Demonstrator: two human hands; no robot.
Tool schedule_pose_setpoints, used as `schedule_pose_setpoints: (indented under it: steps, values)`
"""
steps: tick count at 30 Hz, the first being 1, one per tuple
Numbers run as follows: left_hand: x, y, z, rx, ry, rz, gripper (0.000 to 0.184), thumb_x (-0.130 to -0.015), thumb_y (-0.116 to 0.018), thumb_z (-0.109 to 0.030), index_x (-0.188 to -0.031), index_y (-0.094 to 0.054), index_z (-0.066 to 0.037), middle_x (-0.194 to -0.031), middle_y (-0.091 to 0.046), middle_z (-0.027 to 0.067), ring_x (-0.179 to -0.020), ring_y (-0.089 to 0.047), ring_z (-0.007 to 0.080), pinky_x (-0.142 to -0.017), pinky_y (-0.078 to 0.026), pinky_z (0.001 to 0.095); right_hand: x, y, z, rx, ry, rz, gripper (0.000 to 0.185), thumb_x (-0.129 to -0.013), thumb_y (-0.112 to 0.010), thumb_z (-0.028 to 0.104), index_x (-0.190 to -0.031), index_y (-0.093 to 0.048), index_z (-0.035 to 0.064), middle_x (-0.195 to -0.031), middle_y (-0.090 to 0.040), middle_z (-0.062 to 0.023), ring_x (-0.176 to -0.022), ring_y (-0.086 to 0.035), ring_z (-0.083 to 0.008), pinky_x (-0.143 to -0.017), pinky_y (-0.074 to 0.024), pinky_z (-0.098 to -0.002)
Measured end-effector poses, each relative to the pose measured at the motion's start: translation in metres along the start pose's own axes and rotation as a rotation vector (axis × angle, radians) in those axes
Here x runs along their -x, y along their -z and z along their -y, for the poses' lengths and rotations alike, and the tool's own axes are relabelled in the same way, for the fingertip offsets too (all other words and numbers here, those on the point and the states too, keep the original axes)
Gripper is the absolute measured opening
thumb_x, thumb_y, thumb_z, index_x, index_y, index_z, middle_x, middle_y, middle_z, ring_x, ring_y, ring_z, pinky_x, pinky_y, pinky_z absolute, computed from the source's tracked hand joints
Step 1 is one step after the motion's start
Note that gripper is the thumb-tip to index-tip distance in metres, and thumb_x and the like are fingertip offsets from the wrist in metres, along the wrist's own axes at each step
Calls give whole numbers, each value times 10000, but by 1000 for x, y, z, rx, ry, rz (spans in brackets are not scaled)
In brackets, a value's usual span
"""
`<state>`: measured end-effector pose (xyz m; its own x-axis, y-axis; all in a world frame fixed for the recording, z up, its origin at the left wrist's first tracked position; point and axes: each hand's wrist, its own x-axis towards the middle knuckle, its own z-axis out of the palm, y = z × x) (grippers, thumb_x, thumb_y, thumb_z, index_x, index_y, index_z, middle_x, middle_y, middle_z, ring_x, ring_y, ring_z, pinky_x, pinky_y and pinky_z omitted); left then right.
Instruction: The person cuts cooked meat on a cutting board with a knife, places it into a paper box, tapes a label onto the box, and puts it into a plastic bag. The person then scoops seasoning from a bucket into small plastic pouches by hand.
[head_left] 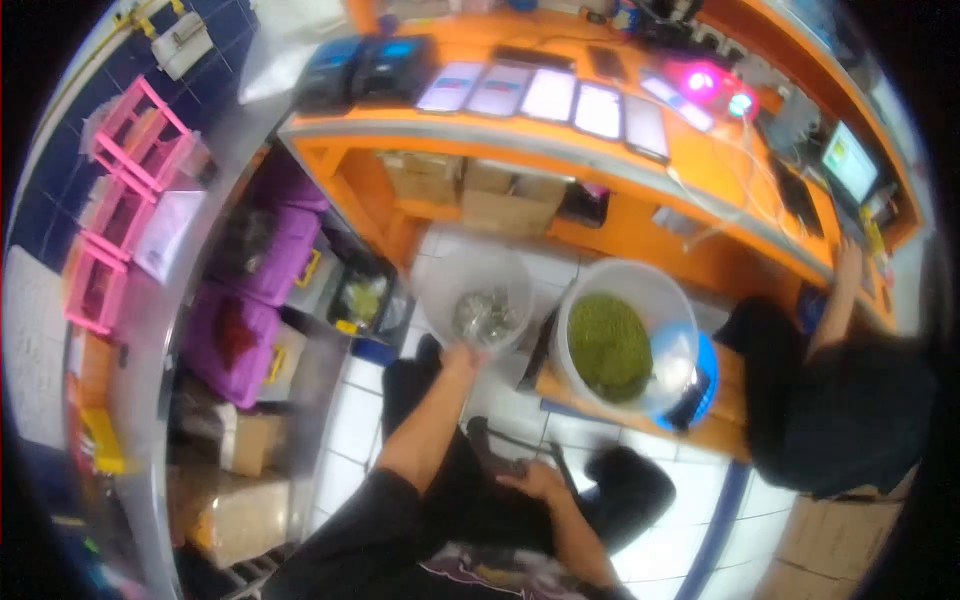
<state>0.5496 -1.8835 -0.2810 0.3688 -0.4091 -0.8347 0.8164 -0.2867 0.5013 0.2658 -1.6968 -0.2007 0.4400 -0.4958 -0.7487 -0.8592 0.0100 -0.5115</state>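
Left grip (pixel 464 358) pinches the near rim of a translucent bucket (pixel 438 290).
Silvery, blurred contents (pixel 487 318) sit inside; the right grip (pixel 540 482) lies nearer, over the lap, and I can't tell whether it holds anything. Right of the bucket stands a green-filled tub (pixel 668 300); farther off, an orange counter (pixel 475 32) carries bright-screened phones (pixel 548 95).

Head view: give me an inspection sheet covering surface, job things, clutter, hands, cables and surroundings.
Surface: orange counter bears a row of phone-like devices.
Job things: left translucent tub holds blurred silvery pieces; right translucent tub holds green material.
Clutter: purple crates at left; cardboard boxes under the counter.
Hands: left hand at the left translucent tub's rim; right hand by a dark item; grips unclear.
Cables: white cables lie across the counter's right side.
Surroundings: white-tiled floor; another person at right.
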Motion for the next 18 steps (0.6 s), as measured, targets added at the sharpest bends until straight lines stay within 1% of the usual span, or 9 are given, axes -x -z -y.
schedule_pose_setpoints:
  steps: [1, 2, 6, 8, 9, 13, 14, 17, 18]
  values:
    - [-26, -7, 14, 37, 48, -163, 317, -861, -522, -13, -1178, -504, -12, -1069, -585, 174, -862, -676, 342, -745, -630, 437, -1, -2, 0, 9, -4, -39, 944, -716, -613, 805, -1307, -594, 69, -1287, -604, -240, -1223, -563, -391, -1020, -450, -461]
    - [-49, -14, 23, 51, 77, -164, 317, -861, -522, -13, -1178, -504, -12, -1069, -585, 174, -862, -676, 342, -745, -630, 437, -6, -3, 0, 20, -6, -77, 879, -739, -660, 743, -1290, -603, 61, -1252, -621, -237, -1187, -583, -392, -1002, -458, -450]
    - [-128, -17, 58, 75, 151, -113, 312, -896, -593, -57, -1194, -503, -44, -1107, -568, 135, -883, -665, 325, -729, -628, 426, -25, 14, 4, -27, -16, 66, 815, -740, -718, 682, -1252, -611, 58, -1189, -630, -224, -1139, -595, -385, -983, -467, -453]
    - [-157, -8, 78, 78, 135, -165, 461, -928, -613, -181, -1316, -459, 15, -1119, -587, 198, -966, -616, 386, -656, -560, 520, -32, 24, 5, -53, -28, 101, 804, -737, -733, 669, -1238, -614, 53, -1175, -629, -223, -1133, -595, -379, -982, -467, -452]
    - [-187, 7, 93, 33, 168, -148, 477, -935, -611, -194, -1332, -449, 15, -1077, -594, 201, -961, -621, 358, -667, -554, 482, -36, 27, 5, -50, -16, 143, 812, -729, -735, 674, -1242, -613, 57, -1197, -620, -227, -1154, -583, -375, -994, -458, -453]
    - [-157, 12, 53, -346, 370, -28, 757, -968, -599, -411, -1532, -220, -78, -1497, -330, 205, -1324, -431, 409, -1019, -445, 527, -39, 53, 27, -56, 9, 85, 882, -703, -718, 721, -1276, -603, 62, -1254, -607, -239, -1187, -570, -401, -1014, -450, -466]
    - [-128, 4, 47, -394, 387, -23, 757, -968, -599, -411, -1532, -220, -78, -1497, -330, 205, -1324, -431, 409, -1019, -445, 527, -43, 59, 28, -79, -55, 151, 928, -706, -710, 730, -1328, -572, 55, -1308, -573, -229, -1268, -510, -392, -1092, -396, -456]
    - [-66, -29, 15, -653, 234, -84, 801, -957, -601, -445, -1546, -201, -78, -1500, -361, 194, -1271, -495, 385, -960, -464, 487, -42, 85, 39, -98, -8, 76, 780, -702, -705, 741, -1114, -639, 82, -1183, -601, -190, -1094, -576, -381, -962, -454, -492]
    - [-44, -37, 8, -715, 180, -20, 772, -961, -600, -421, -1539, -220, -79, -1464, -410, 185, -1230, -529, 369, -931, -472, 468, -36, 89, 37, -128, 24, 14, 753, -707, -699, 742, -1071, -642, 84, -1131, -614, -183, -1050, -586, -378, -933, -466, -492]
